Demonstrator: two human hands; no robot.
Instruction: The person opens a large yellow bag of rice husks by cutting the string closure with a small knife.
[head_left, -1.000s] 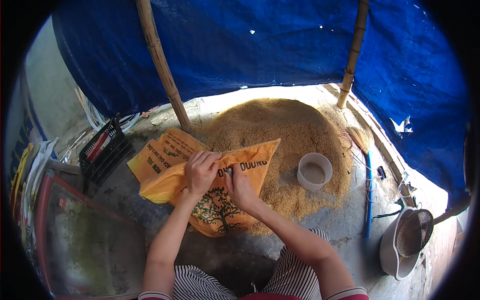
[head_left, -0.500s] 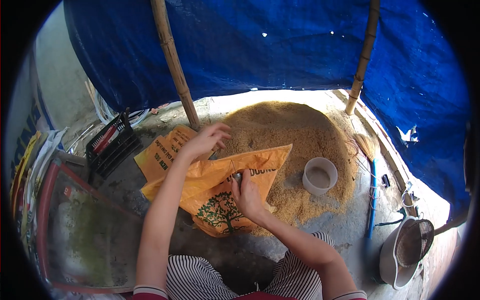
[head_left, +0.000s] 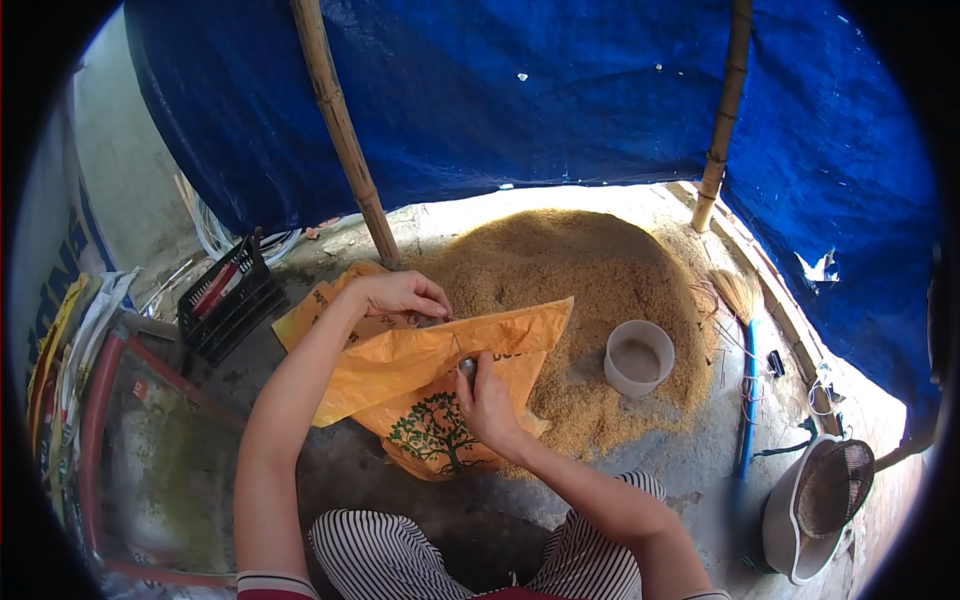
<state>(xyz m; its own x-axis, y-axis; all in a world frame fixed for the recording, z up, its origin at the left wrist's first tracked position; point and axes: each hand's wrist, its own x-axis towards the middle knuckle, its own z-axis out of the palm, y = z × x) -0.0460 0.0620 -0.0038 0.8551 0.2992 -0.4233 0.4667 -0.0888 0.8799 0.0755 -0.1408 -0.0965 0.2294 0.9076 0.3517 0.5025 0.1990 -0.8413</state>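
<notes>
An orange woven sack (head_left: 535,345) printed with a green tree lies folded in front of my knees. My right hand (head_left: 490,408) is wrapped around the dark rounded handle of an awl (head_left: 468,368), its thin metal spike pointing up against the sack's folded upper edge. Just beyond that edge is my left hand (head_left: 405,294), its fingers bent and pressed together close to the spike's tip. What those fingers pinch, if anything, is too small to make out.
Behind the sack spreads a heap of grain husks (head_left: 560,245), with a white tub (head_left: 640,358) on it. A broom (head_left: 747,390) and a pail with a sieve (head_left: 835,490) are at right. A black crate (head_left: 235,305) and a red-framed screen (head_left: 165,460) stand left.
My left hand has come down and nearer the sack's edge, its fingers going from spread to drawn together. The sack's left part has shifted, while my right hand keeps hold of the awl.
</notes>
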